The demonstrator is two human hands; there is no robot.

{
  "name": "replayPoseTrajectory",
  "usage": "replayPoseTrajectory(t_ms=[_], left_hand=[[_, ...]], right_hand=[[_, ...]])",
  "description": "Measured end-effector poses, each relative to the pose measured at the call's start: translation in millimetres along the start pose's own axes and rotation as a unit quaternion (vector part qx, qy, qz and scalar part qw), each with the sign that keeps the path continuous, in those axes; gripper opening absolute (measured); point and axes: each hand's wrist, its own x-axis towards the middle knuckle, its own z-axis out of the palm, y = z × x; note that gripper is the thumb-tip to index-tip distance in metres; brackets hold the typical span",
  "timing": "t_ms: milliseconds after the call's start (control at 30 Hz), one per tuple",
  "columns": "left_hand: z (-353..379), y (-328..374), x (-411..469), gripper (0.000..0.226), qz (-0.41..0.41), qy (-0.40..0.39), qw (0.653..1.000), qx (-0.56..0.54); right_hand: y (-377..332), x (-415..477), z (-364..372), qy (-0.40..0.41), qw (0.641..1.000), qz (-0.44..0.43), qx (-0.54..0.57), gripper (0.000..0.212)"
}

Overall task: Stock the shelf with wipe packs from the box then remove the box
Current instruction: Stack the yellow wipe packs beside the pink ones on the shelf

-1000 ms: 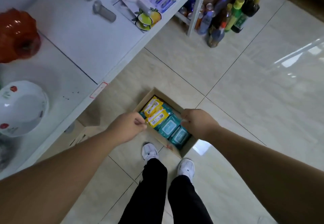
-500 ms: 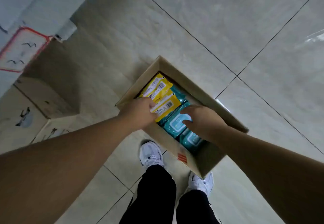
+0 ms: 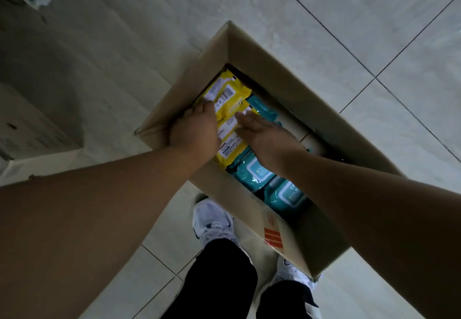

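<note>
left hand (image 3: 193, 131): fingers curled, arm extended | right hand (image 3: 264, 136): fingers straight, palm down

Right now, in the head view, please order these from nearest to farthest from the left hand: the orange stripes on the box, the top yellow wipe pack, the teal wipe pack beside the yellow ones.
1. The yellow wipe pack, touching the left hand.
2. The teal wipe pack, toward the feet.
3. The orange stripes, on the near wall of the box.

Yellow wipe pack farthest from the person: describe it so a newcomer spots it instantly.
Find the open brown cardboard box on the pale tiled floor. Inside, take the yellow plastic wipe pack in the far corner, just beyond the left hand. The teal plastic packs nearby have white lids; of the yellow ones it lies farthest, barcode label showing.
</note>
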Motion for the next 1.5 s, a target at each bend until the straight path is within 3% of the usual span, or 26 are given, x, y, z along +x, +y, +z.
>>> replayPoseTrajectory(t_ms=[100, 233, 400, 567, 667, 800, 1000, 1333, 1500], left_hand=[[3, 1, 5, 0.083, -0.001, 0.02, 0.999, 0.051], [-2, -6, 16, 0.057, 0.009, 0.061, 0.997, 0.055], [-14, -13, 10, 0.052, 0.023, 0.045, 0.999, -0.001], [-35, -13, -3, 0.021, 0.048, 0.047, 0.994, -0.083], [-49, -11, -17, 0.024, 0.063, 0.02, 0.988, -0.138], [-83, -10, -40, 0.036, 0.087, -0.003, 0.981, -0.173], [-165, -3, -87, 0.028, 0.12, -0.02, 0.971, -0.206], [-359, 9, -196, 0.021, 0.137, 0.059, 0.97, -0.193], [-478, 14, -284, 0.019, 0.133, 0.091, 0.966, -0.203]], right_hand=[[2, 7, 2, 0.009, 1.0, 0.004, -0.021, 0.074], [2, 15, -2, 0.013, 0.999, 0.032, -0.002, 0.07], [-2, 21, -16, 0.038, 0.998, 0.028, -0.034, 0.043], [-23, 11, -64, -0.01, 0.994, 0.062, -0.092, 0.021], [-24, -8, -83, -0.06, 0.991, 0.097, -0.065, 0.016], [-21, -52, -111, -0.062, 0.989, 0.13, 0.015, 0.014], [-40, -110, -205, -0.076, 0.979, 0.145, 0.123, 0.025], [-114, -201, -397, -0.066, 0.978, 0.075, 0.184, 0.02], [-175, -280, -515, -0.042, 0.979, 0.029, 0.198, 0.027]])
